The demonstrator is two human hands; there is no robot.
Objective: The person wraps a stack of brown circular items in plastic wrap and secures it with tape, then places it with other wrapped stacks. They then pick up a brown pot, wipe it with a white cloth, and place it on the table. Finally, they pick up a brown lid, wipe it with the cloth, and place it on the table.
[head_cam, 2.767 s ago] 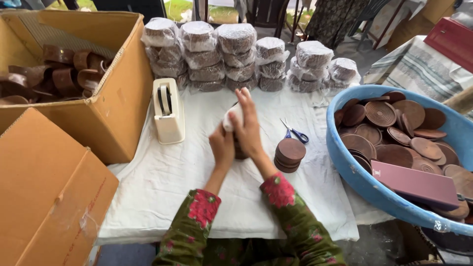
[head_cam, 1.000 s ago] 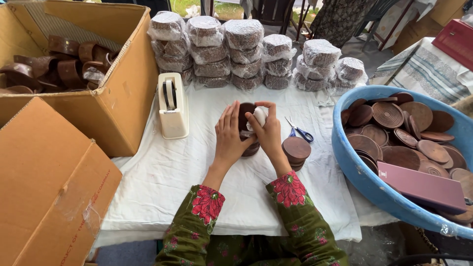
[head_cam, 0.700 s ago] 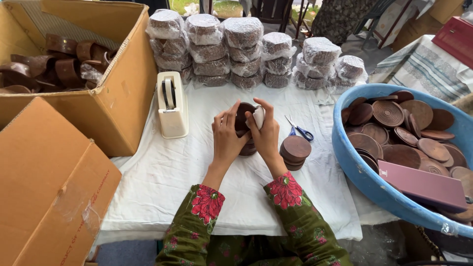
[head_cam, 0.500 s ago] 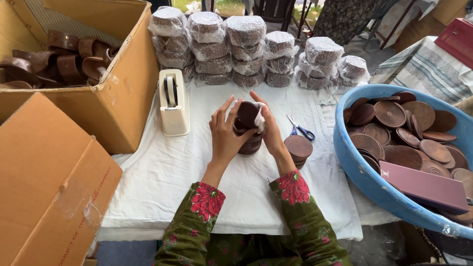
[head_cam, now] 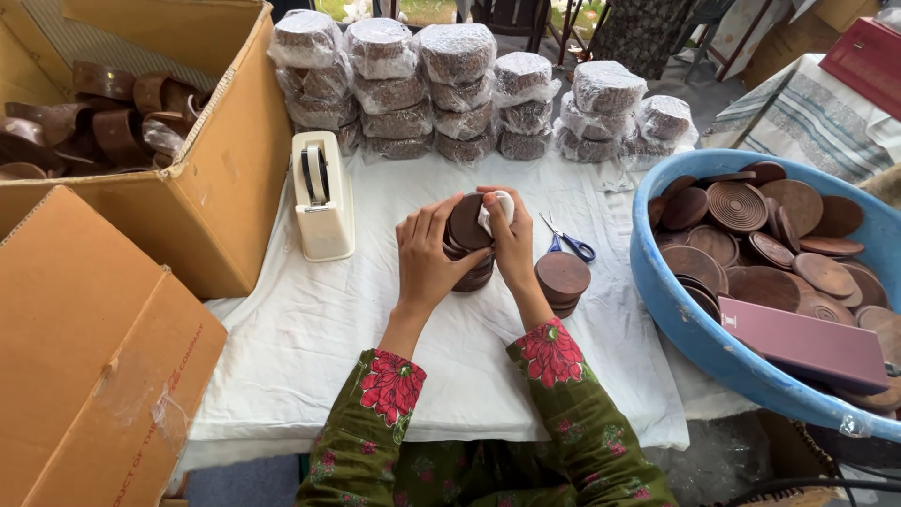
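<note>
In the head view, a stack of brown discs [head_cam: 469, 246] is gripped from both sides at the middle of the white cloth [head_cam: 310, 329]: the left hand [head_cam: 424, 255] is closed round its left side and the right hand [head_cam: 514, 246] round its right, a scrap of white wrap [head_cam: 497, 208] pressed on top under the right fingers. A shorter disc pile [head_cam: 561, 282] and blue-handled scissors [head_cam: 569, 244] lie just right of the hands, a tape dispenser [head_cam: 321, 195] to the left, wrapped bundles [head_cam: 460, 89] behind, and a blue tub [head_cam: 713, 338] of discs at far right.

Behind the bare fingers [head_cam: 424, 218], both forearms wear olive-green sleeves [head_cam: 375, 422] patterned with small flowers; each cuff carries a large red embroidered bloom [head_cam: 549, 352].
</note>
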